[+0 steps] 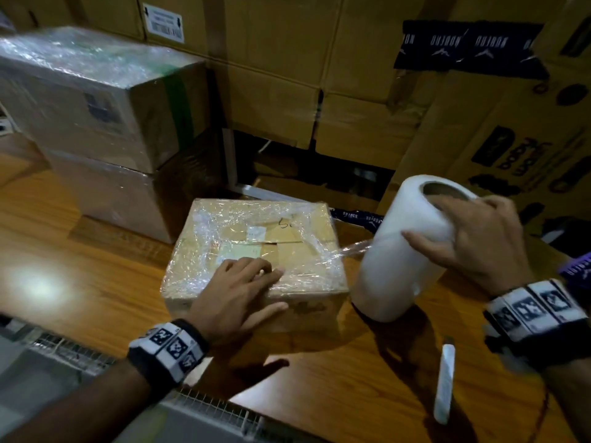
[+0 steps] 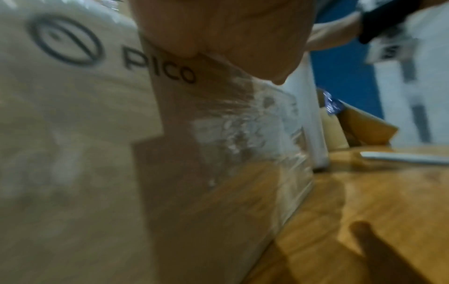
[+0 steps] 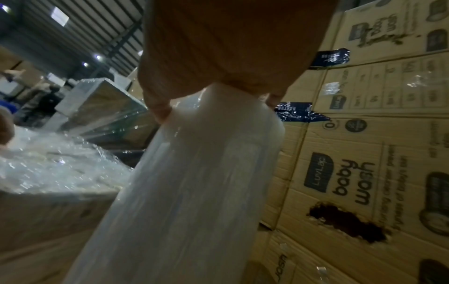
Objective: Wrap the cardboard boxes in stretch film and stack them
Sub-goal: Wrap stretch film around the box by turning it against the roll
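Counter [image 1: 80, 251] of wood carries two stacked wrapped boxes [image 1: 105, 123] at the back left and a film-covered cardboard box [image 1: 256, 251] under the flat, released left hand [image 1: 238, 295]. Right hand [image 1: 476, 241] grasps the stretch film roll [image 1: 406, 251] beside it.

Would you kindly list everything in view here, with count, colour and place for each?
Cardboard box: one, tan, partly covered in clear film, centre of the wooden table.
Stretch film roll: one, white, right of the box, a strand of film running to the box corner.
Wrapped boxes: two, stacked, film-covered, far left of the table.
Utility knife: one, white, lying on the table near the right edge.
Large cartons: several, brown, printed, stacked behind and to the right.
Left hand: flat on the box top, fingers straight.
Right hand: grips the roll's upper end, fingers at the core.
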A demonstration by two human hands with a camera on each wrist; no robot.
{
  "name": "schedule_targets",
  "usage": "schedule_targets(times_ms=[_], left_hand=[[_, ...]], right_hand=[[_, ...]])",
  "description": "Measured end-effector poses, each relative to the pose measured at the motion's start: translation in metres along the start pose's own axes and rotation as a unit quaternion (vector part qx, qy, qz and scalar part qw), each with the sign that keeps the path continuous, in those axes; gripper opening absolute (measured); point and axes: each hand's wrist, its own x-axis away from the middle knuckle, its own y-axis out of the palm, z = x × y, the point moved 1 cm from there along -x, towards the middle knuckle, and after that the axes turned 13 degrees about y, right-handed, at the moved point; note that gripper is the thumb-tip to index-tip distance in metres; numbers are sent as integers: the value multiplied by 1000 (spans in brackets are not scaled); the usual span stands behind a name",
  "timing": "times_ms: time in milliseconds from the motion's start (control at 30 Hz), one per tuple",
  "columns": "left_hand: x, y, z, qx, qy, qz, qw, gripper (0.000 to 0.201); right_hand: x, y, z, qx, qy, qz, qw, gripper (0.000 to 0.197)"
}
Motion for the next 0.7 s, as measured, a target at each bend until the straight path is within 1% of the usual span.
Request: schedule_targets(times_ms=[67, 100, 133, 200, 267, 333, 367, 433, 467, 567, 633, 700], left_hand=[[5, -8, -9, 11, 13, 9, 1000, 66], [1, -12, -9, -2, 7, 16, 1000, 68], [-7, -16, -5, -27, -13, 18, 999, 71], [-32, -21, 15, -82, -88, 14, 993, 80], [-58, -18, 41, -81, -161, 25, 983, 90], [-78, -8, 64, -48, -185, 52, 980, 94], [-87, -1, 72, -43, -187, 46, 980, 97], [-99, 10, 81, -47, -205, 2, 978, 101], [-103, 13, 81, -48, -218, -20, 975, 100], [-108, 17, 77, -55, -230, -57, 970, 81], [-99, 13, 77, -52, -209, -55, 975, 70], [-81, 12, 78, -35, -158, -43, 986, 61]], right_hand=[[-5, 8, -16, 25, 67, 16, 997, 81], [-8, 13, -27, 37, 99, 16, 994, 85], [-10, 16, -37, 44, 126, 10, 991, 88], [-9, 16, -50, 41, 153, -7, 987, 90], [-5, 12, -51, 22, 140, -14, 990, 81], [-4, 8, -47, -4, 121, -23, 992, 70], [-4, 7, -45, -12, 114, -38, 993, 67], [-4, 5, -41, -30, 96, -62, 993, 64], [-4, 4, -38, -41, 84, -70, 993, 62], [1, -1, -24, -44, 35, -97, 994, 59], [4, -2, -15, -13, -6, -99, 995, 56], [0, -1, -15, 13, -12, -83, 996, 61]])
